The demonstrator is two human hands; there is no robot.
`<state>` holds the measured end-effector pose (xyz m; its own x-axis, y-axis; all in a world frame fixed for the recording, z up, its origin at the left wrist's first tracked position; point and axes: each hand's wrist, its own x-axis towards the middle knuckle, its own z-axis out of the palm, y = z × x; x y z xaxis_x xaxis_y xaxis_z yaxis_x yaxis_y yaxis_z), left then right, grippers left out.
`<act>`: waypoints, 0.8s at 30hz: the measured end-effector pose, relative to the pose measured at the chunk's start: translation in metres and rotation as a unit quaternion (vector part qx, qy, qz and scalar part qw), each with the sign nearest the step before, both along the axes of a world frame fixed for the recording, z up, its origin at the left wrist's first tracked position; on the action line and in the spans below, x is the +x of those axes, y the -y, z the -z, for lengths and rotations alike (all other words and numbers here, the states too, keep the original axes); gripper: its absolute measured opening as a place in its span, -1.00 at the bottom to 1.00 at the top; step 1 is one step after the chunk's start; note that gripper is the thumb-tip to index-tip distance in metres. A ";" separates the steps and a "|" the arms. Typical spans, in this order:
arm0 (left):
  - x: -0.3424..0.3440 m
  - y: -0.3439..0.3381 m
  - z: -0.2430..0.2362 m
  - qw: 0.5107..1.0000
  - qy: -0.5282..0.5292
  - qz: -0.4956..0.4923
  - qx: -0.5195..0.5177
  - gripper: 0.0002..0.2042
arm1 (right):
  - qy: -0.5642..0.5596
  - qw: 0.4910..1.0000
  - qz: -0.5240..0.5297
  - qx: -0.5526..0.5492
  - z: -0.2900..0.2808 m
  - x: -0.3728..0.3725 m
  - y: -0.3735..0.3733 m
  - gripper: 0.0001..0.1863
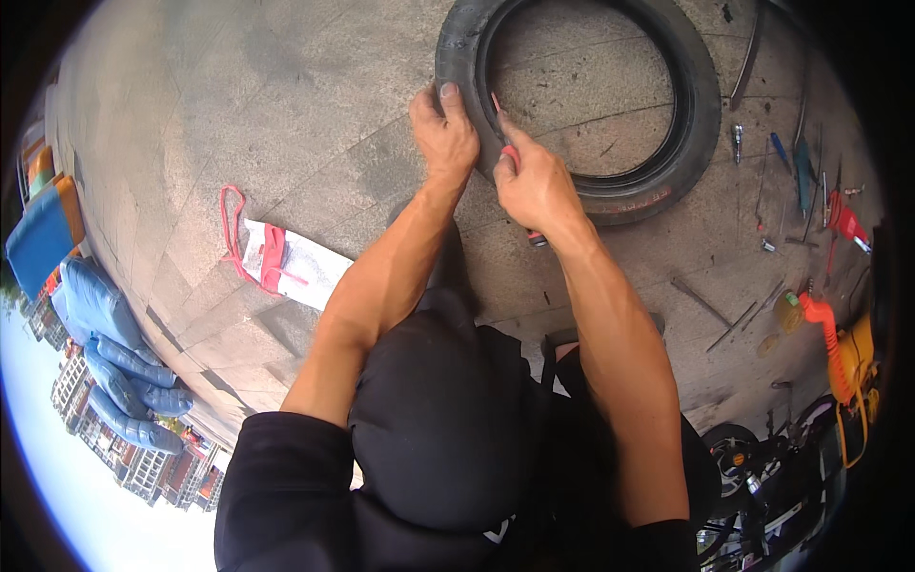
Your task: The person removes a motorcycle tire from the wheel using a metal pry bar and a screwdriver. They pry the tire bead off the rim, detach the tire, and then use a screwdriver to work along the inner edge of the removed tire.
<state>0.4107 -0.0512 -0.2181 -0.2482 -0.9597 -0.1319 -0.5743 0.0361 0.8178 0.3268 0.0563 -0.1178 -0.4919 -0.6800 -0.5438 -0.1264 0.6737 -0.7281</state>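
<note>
A black rubber tyre [701, 143] lies on the paved ground at the far middle. At its near-left side, my left hand [446, 141] is closed on the tyre, the thumb resting on its sidewall. My right hand [540, 186] is closed round a hand tool with a red and black handle [538, 238], whose butt shows below the palm. The right forefinger stretches along the tool toward the tyre's inner rim, where a thin reddish tip [495, 101] shows. The fingers hide most of the tool, so its exact kind is unclear.
To the left lies a white packet [310, 267] with a red cord [229, 224]. Several tools, among them a blue-handled one [780, 148], lie scattered right of the tyre. An orange coiled hose [829, 329] and a motorcycle [734, 467] are farther right. A person in blue jeans [124, 372] is at the left.
</note>
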 end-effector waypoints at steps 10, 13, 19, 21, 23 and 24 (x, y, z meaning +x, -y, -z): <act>-0.001 -0.003 0.007 0.998 -0.042 -0.043 0.006 -0.54 | 0.026 0.988 -0.151 -0.024 -0.017 -0.032 -0.091 -0.38; -0.002 -0.003 0.008 0.998 -0.044 -0.038 0.003 -0.54 | 0.058 0.981 -0.182 0.029 -0.018 -0.043 -0.079 -0.38; -0.002 -0.003 0.003 1.000 -0.003 -0.031 0.000 -0.53 | 0.089 0.981 -0.173 -0.013 -0.005 -0.048 -0.069 -0.38; -0.003 -0.002 0.000 0.999 -0.020 -0.029 0.023 -0.52 | 0.107 0.977 -0.182 -0.030 -0.003 -0.051 -0.074 -0.35; -0.004 -0.002 -0.001 0.999 -0.022 -0.028 0.026 -0.51 | 0.166 0.970 -0.173 -0.037 -0.003 -0.056 -0.078 -0.35; -0.004 -0.001 -0.002 0.999 -0.015 -0.026 0.019 -0.51 | 0.218 0.963 -0.157 -0.033 -0.003 -0.060 -0.079 -0.36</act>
<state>0.4070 -0.0498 -0.2160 -0.2023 -0.9657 -0.1627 -0.5502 -0.0254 0.8347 0.2672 0.1350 -0.1145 0.0089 -0.7976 -0.6031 0.0108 0.6032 -0.7975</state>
